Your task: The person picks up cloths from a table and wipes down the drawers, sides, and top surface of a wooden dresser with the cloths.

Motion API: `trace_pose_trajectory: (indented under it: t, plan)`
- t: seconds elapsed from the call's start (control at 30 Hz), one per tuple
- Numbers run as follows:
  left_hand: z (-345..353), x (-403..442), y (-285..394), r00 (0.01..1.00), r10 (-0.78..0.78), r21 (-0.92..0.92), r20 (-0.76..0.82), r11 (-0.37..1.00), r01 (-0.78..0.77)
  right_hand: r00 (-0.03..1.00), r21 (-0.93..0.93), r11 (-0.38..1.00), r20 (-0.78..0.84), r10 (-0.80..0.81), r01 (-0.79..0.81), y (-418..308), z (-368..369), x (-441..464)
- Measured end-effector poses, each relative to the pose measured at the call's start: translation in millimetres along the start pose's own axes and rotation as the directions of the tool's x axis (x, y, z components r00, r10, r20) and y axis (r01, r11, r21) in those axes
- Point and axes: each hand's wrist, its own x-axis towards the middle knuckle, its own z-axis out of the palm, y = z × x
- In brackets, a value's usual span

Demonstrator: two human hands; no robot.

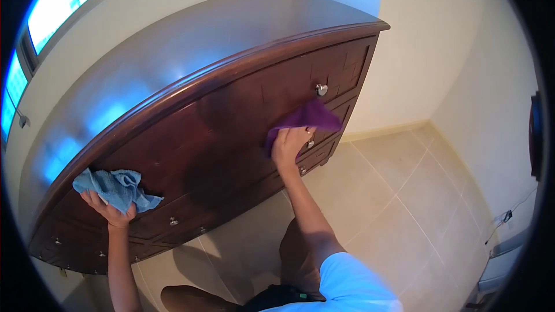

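A dark brown wooden dresser (231,110) with a glossy top and round metal knobs stands before me. My left hand (113,208) grips a light blue cloth (118,188) at the left part of the dresser's front, just under the top edge. Toward the right end, my right hand (291,145) has its fingers closed on a purple cloth (306,118), which lies against the drawer fronts. One silver knob (321,89) shows just above the purple cloth, and another is partly hidden by that hand.
Behind the dresser runs a pale wall with a bright window (60,6) at upper left. Tiled floor (399,196) spreads to the right and below. A cable with a plug (507,216) hangs by the right wall. My legs are close to the dresser's front.
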Motion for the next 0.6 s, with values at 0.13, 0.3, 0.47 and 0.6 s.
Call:
trace_pose_trajectory:
  t: [0.13, 0.3, 0.47, 0.6]
  plan:
    - [-3, 7, 3, 1.000, -0.014, -0.028, 0.001, 1.000, 0.014, 0.587, -0.144, 0.778, 0.578, 0.567, -0.611, 55, 6, 14]
    - [-1, 6, 1, 0.999, 0.013, -0.027, -0.030, 1.000, -0.014, 0.937, -0.037, 0.938, -0.070, 0.342, -0.345, 84, 45, 13]
    - [-2, 7, 3, 1.000, -0.004, -0.032, -0.018, 0.999, 0.004, 0.951, 0.101, 0.953, 0.153, 0.269, -0.286, -110, 10, -101]
    - [0, 4, -2, 1.000, -0.005, -0.012, -0.016, 1.000, 0.005, 0.832, 0.111, 0.886, 0.412, 0.372, -0.451, -90, 6, -97]
